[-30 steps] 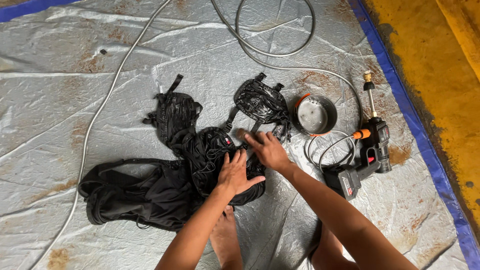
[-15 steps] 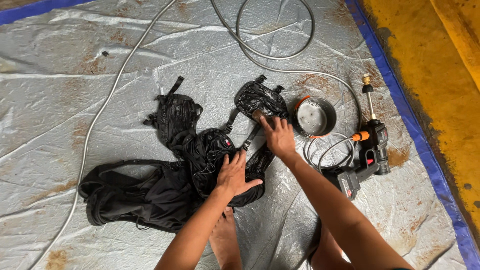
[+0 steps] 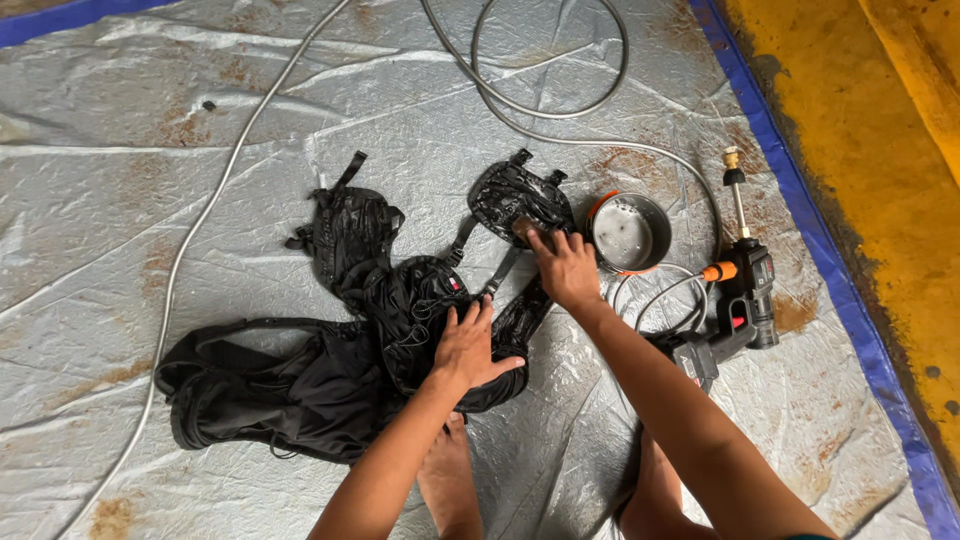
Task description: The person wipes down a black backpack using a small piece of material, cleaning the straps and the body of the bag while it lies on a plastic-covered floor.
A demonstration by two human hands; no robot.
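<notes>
Nearest the camera, two bare feet poke out at the bottom edge, one between the forearms, the other half hidden under the right arm and cut off by the frame. Just above them the left hand (image 3: 468, 345) lies flat, fingers spread, pressing down on the middle of a black backpack (image 3: 330, 350); the fabric is wet and glossy, crumpled into soft folds, its main body slumped off to the left and its webbing straps trailing out. The right hand (image 3: 565, 268) reaches a little farther, fingers curled down over the edge of the bag's padded hip pad (image 3: 520, 200), a rounded, mesh-textured flap; something small and brownish sits under the fingertips, too hidden to name, and I cannot tell whether it is pinched or only pressed. Just right of that hand stands a round metal bowl (image 3: 628, 232) with an orange rim, its inside dull and spotted. Further right lies a black pistol-shaped spray gun (image 3: 742, 300) with orange trim and a thin nozzle, its lower grip partly hidden behind the right forearm. Everything rests on a wrinkled silvery tarp (image 3: 150, 150) blotched with rust-brown stains. A grey hose (image 3: 545, 105) loops at the far edge, its coil cut off at the top, and beyond the tarp's blue border runs a grimy yellow floor (image 3: 860, 120).
</notes>
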